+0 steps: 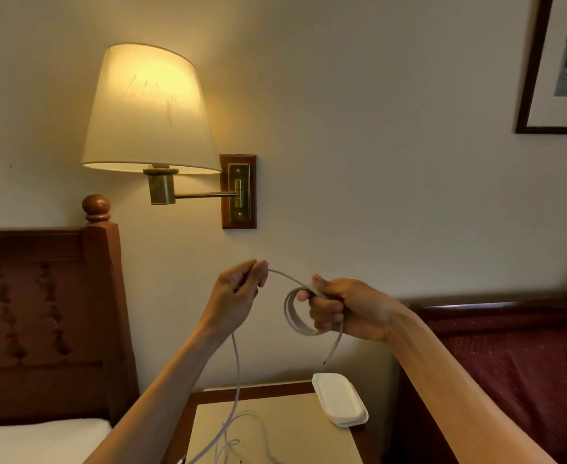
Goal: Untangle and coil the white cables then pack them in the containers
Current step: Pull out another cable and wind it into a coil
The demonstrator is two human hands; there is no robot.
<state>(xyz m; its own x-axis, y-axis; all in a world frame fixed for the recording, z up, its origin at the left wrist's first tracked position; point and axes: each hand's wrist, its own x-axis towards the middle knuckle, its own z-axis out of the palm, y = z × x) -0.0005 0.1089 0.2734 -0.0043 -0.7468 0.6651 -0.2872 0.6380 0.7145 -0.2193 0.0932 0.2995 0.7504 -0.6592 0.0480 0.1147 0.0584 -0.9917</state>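
— White cable (pixel 277 276) everywhere, is it? Where does it sit right now?

— Up in the air, between both hands. The right hand (pixel 345 308) has its fingers curled round a small coil (pixel 292 313) of several loops, thumb pressed on top, and a short loose end (pixel 334 346) hangs down below that fist.

— And the left hand (pixel 238 293)?

— Raised just left of the coil, pinching the cable between thumb and fingertips. The strand arcs from that pinch across to the coil. The rest drops down past the left wrist to the nightstand (pixel 275 430), where loose loops (pixel 235 433) lie near the front edge.

— Any containers?

— White lidded containers (pixel 339 400), stacked, at the nightstand's far right corner, apart from the loose loops.

— What surrounds it?

— A lit wall lamp (pixel 148 108) above left, a wooden headboard (pixel 48 313) at left, a dark red bedspread (pixel 516 370) at right, and a framed picture (pixel 559 68) top right.
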